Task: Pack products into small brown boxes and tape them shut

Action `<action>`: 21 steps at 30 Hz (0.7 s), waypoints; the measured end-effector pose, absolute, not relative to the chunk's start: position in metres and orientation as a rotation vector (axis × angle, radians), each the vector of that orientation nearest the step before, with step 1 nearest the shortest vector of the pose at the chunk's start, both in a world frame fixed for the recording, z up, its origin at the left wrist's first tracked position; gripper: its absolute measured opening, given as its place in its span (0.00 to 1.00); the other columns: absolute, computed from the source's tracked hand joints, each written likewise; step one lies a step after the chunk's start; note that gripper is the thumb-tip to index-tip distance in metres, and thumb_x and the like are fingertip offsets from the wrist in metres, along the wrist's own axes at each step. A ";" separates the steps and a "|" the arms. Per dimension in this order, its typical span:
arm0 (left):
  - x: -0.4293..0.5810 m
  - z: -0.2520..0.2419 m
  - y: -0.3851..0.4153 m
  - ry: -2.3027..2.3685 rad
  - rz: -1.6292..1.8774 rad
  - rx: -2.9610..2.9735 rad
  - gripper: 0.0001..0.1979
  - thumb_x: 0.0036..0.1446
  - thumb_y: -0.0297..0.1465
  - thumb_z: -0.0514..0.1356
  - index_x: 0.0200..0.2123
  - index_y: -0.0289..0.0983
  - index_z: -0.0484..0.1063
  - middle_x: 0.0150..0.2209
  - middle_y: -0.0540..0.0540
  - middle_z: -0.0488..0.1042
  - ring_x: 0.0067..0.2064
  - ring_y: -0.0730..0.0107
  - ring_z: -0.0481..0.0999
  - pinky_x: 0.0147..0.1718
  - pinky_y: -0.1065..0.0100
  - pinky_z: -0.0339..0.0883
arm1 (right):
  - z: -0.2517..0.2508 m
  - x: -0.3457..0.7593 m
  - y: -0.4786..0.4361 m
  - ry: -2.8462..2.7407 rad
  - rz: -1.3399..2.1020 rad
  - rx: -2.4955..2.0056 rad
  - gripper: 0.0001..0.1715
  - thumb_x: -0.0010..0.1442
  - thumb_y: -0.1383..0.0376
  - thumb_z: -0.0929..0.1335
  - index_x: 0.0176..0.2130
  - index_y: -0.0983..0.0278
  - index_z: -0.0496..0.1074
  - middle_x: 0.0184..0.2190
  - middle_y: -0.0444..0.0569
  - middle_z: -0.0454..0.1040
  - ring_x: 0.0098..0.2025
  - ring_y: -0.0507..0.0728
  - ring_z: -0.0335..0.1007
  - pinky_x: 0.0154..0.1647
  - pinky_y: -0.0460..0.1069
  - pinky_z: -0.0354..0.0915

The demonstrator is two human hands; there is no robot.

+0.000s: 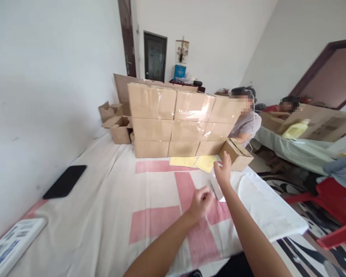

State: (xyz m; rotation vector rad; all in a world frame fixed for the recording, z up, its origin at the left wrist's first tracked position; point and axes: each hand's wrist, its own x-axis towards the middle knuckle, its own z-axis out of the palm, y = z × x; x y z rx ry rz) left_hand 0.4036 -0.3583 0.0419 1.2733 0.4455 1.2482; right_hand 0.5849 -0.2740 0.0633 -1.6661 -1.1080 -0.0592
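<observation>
My left hand (201, 203) is above the cloth-covered table, its fingers curled in and slightly blurred. What they hold, if anything, I cannot make out. To its right and farther forward, my right hand (223, 171) is raised with its fingers apart, and nothing shows in it. Partly hidden behind the right wrist is a white, flat-sided thing (217, 189) on the table. Beyond that hand lie two yellow sheets (207, 163) with small dark marks. A closed cardboard box (240, 157) stands just past the right hand, beside the stack of taped cardboard boxes (187, 130).
Open cartons (121, 132) stand left of the stack. A black flat thing (65, 181) and a white printed box (15, 244) lie along the left wall. A co-worker (246, 123) sits behind the stack; another person (288, 104) is farther right. A red chair (334, 200) stands at right.
</observation>
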 end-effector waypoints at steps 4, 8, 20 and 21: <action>0.334 0.090 -0.303 0.594 1.639 1.000 0.25 0.63 0.45 0.55 0.23 0.41 0.44 0.22 0.56 0.47 0.25 0.75 0.48 0.26 0.69 0.48 | 0.053 0.470 -0.272 -1.555 0.101 -1.505 0.37 0.59 0.61 0.63 0.66 0.64 0.67 0.68 0.63 0.64 0.60 0.66 0.72 0.56 0.63 0.73; 0.219 0.086 -0.237 0.702 1.798 0.940 0.24 0.60 0.42 0.61 0.21 0.40 0.50 0.21 0.55 0.51 0.25 0.75 0.51 0.26 0.69 0.48 | 0.049 0.372 -0.247 -1.702 0.292 -1.397 0.31 0.61 0.63 0.63 0.62 0.63 0.72 0.63 0.58 0.73 0.65 0.65 0.69 0.65 0.65 0.67; 0.120 -0.008 -0.144 0.843 1.619 0.728 0.23 0.57 0.47 0.62 0.21 0.39 0.59 0.18 0.57 0.52 0.21 0.78 0.49 0.21 0.71 0.43 | 0.027 0.155 -0.030 -1.583 0.700 -1.383 0.44 0.53 0.64 0.71 0.68 0.63 0.64 0.75 0.61 0.46 0.64 0.68 0.68 0.68 0.64 0.62; 0.116 -0.008 -0.141 0.852 1.615 0.721 0.23 0.59 0.47 0.61 0.21 0.39 0.59 0.18 0.57 0.52 0.21 0.78 0.49 0.21 0.71 0.43 | 0.023 0.149 -0.011 -1.548 0.682 -1.406 0.45 0.54 0.64 0.70 0.69 0.63 0.63 0.75 0.60 0.47 0.70 0.69 0.59 0.72 0.65 0.54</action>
